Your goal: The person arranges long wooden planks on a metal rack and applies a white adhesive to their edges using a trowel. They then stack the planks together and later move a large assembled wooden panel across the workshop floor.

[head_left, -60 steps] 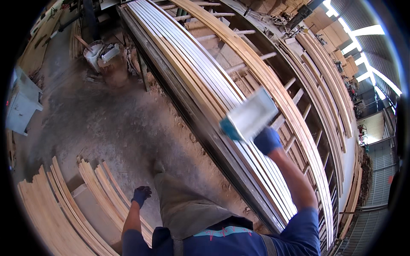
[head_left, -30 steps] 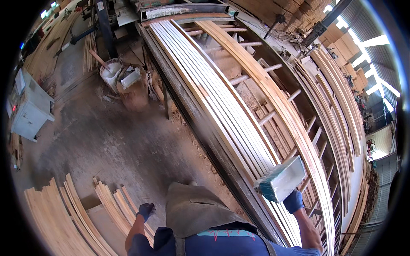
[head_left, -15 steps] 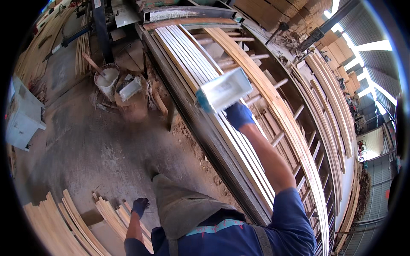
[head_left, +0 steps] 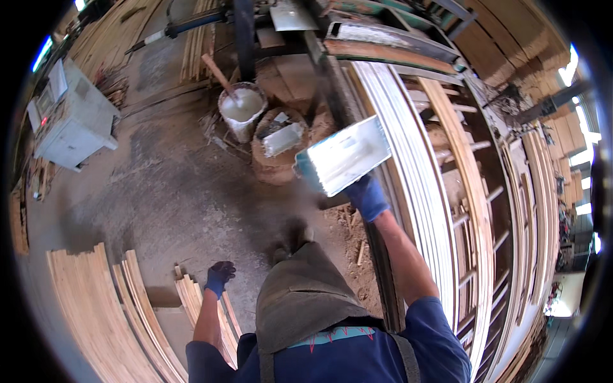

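Note:
My right hand (head_left: 367, 196), in a blue glove, holds a wide flat spreader (head_left: 345, 156) with a white-coated blade and a teal handle. It is raised over the near end of a long row of pale wooden strips (head_left: 421, 191) laid on a rack on my right. My left hand (head_left: 219, 277), also in a blue glove, hangs low at my side with fingers curled and nothing in it, just above a stack of thin curved wooden slats (head_left: 191, 306) on the floor. A grey-green apron (head_left: 300, 300) covers my front.
A white bucket of pale paste with a stick in it (head_left: 242, 112) stands on the floor ahead, beside a brown sack-wrapped tub (head_left: 281, 150). A grey machine cabinet (head_left: 73, 124) is at the left. More slat stacks (head_left: 89, 306) lie lower left. Wooden racks (head_left: 511, 191) fill the right side.
My right hand swept the spreader along the strips, down toward me and then back up to the far end near the bucket. My view has moved forward along the rack.

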`<state>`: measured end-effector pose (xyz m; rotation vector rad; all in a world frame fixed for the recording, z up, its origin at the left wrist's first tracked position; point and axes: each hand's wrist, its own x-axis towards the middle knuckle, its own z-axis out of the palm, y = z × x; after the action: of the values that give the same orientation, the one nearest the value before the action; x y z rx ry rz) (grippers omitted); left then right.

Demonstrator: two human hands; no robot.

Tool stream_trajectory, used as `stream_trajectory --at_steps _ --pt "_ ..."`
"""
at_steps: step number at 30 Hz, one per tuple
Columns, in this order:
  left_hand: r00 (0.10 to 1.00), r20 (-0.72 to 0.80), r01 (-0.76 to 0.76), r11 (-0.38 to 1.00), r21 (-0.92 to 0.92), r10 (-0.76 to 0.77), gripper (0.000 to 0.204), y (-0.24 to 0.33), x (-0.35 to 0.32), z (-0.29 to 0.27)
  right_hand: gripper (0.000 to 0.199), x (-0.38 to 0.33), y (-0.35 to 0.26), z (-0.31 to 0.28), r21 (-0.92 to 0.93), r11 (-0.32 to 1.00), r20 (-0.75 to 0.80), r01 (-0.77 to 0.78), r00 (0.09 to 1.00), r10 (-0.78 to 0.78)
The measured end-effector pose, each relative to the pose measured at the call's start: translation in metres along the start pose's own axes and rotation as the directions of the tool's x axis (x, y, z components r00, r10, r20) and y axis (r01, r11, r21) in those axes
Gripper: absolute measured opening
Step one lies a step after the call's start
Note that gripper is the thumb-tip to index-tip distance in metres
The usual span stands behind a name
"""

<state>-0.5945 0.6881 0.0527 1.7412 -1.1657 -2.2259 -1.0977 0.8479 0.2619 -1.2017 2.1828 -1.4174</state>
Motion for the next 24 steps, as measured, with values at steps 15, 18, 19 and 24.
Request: stream_trajectory --at_steps 15,18,19,24 --pt "0.708 -0.294 0.579 0.766 -0.279 -0.642 0.027 -0.076 -0.113 0.001 0.037 0.176 0.245 0.199 -0.359 0.900 0.262 -0.248 0.898 0.353" --pt "0.683 -0.254 0.643 0.729 -0.236 -0.685 0.027 -0.064 -0.110 0.022 0.037 0.195 0.257 0.224 -0.230 0.914 0.224 -0.334 0.896 0.384" --pt "0.673 -0.249 0.664 0.718 -0.211 -0.696 0.027 -0.056 -0.108 0.025 0.039 0.199 0.262 0.230 -0.185 0.920 0.228 -0.346 0.895 0.382" --pt "0.729 -0.289 0.591 0.784 -0.190 -0.620 0.028 -0.013 -0.058 -0.016 0.047 0.224 0.272 0.260 -0.488 0.810 0.220 -0.324 0.853 0.474"
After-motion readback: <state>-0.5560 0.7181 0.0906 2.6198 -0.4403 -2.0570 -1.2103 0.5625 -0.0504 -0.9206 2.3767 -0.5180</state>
